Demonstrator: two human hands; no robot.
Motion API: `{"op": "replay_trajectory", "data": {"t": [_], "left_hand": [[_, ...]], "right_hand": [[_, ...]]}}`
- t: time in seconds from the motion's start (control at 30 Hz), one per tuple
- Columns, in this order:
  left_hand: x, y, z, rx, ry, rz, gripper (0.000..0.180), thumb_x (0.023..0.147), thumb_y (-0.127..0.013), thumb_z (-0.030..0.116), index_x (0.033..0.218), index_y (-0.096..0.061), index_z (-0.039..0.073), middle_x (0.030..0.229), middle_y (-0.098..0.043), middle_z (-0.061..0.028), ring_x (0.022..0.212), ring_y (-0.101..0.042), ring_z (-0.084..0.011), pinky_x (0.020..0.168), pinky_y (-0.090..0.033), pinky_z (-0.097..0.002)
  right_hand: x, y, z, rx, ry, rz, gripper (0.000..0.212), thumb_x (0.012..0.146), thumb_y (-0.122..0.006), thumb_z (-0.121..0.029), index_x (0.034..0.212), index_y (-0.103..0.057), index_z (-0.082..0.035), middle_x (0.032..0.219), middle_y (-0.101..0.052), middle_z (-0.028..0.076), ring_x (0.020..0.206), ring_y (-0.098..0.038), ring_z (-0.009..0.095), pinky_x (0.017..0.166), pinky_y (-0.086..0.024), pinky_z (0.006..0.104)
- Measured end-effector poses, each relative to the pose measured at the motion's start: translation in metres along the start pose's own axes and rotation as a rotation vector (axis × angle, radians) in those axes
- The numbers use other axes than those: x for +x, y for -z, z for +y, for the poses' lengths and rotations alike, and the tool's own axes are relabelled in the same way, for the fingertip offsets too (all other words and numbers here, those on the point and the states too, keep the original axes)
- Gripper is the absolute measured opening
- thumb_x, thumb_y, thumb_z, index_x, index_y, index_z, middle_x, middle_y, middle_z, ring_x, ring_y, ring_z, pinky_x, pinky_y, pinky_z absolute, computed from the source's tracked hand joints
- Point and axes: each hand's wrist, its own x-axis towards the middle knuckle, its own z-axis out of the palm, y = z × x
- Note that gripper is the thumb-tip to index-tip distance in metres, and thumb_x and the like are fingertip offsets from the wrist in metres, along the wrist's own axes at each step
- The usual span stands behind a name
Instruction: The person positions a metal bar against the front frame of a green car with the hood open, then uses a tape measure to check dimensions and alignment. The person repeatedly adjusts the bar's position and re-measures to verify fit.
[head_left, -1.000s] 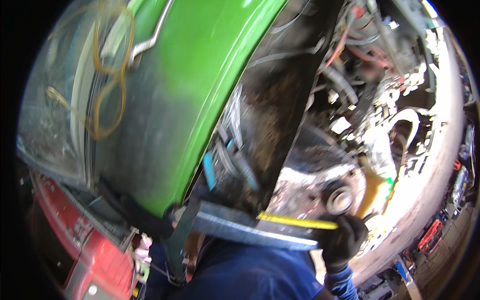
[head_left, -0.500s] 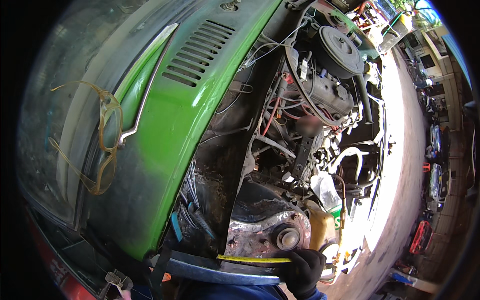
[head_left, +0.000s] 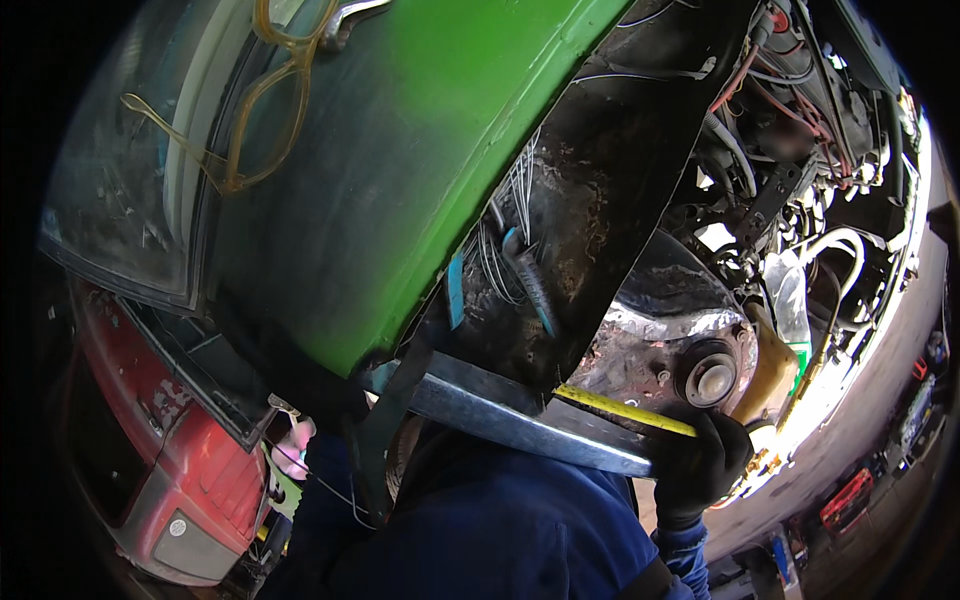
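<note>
Your right hand (head_left: 708,462), in a black glove, is curled round the near end of a yellow strip (head_left: 625,410) that looks like a tape-measure blade — the fingers are folded in, with no clear gap between them. Whether something more sits inside that grip, I cannot tell. Your left hand cannot be made out, so I cannot tell how far its fingers are spread or what it has hold of.

The strip runs from your right hand up and leftward, beside the inner edge of the grey-blue fender edge (head_left: 520,418), its far end near the lower corner of the dark engine-bay recess (head_left: 585,165). Just past your glove is the strut mount (head_left: 712,380), round and capped, with a yellowish reservoir (head_left: 768,372) to its right.

In the recess lie a bundle of thin wires (head_left: 522,185), a brush-like tool with blue on it (head_left: 530,280) and, further left, a flat light-blue strip (head_left: 456,290). The green body panel (head_left: 400,170) slopes away on your left — amber-framed glasses (head_left: 232,178) rest near the windscreen (head_left: 120,190), close to a shiny wiper arm (head_left: 345,22). A red vehicle (head_left: 200,440) stands at lower left, and your blue clothing (head_left: 480,520) fills the bottom.
</note>
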Motion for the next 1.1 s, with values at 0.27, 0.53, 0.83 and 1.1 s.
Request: {"op": "replay_trajectory", "data": {"t": [0.27,0.53,0.83,1.1], "left_hand": [[0.014,-0.006,0.005,0.052,-0.107,0.033,0.077,0.123,-0.039,0.053,0.173,-0.042,-0.005,0.176,-0.046,-0.0295,0.162,-0.047,-0.0436,0.133,-0.038,-0.0549],[0.014,-0.006,0.008,0.013,-0.024,0.036,0.076,0.123,-0.039,0.052,0.173,-0.041,-0.005,0.177,-0.045,-0.0291,0.163,-0.045,-0.043,0.134,-0.037,-0.0545],[0.015,-0.006,0.011,0.013,-0.009,0.034,0.076,0.123,-0.039,0.051,0.174,-0.04,-0.005,0.178,-0.044,-0.0287,0.165,-0.044,-0.0424,0.135,-0.035,-0.054],[0.017,-0.007,0.011,0.007,-0.009,0.043,0.076,0.123,-0.039,0.05,0.174,-0.039,-0.005,0.179,-0.043,-0.0283,0.166,-0.043,-0.0419,0.136,-0.034,-0.0535]], "right_hand": [[-0.001,0.0,0.0,-0.028,-0.016,0.006,0.029,0.112,-0.072,-0.027,0.124,-0.078,-0.002,0.121,-0.073,0.016,0.113,-0.069,0.037,0.103,-0.055,0.053],[-0.004,0.001,0.0,-0.036,-0.035,-0.013,0.03,0.113,-0.071,-0.027,0.127,-0.077,-0.002,0.124,-0.071,0.017,0.116,-0.068,0.038,0.104,-0.054,0.0535],[-0.004,0.001,0.0,-0.038,-0.031,-0.019,0.028,0.112,-0.071,-0.023,0.128,-0.076,-0.001,0.125,-0.07,0.018,0.118,-0.067,0.038,0.104,-0.054,0.0536],[-0.004,0.001,-0.001,-0.041,-0.034,-0.024,0.028,0.113,-0.069,-0.023,0.127,-0.076,0.0,0.125,-0.07,0.018,0.117,-0.067,0.038,0.105,-0.055,0.0539]]}}
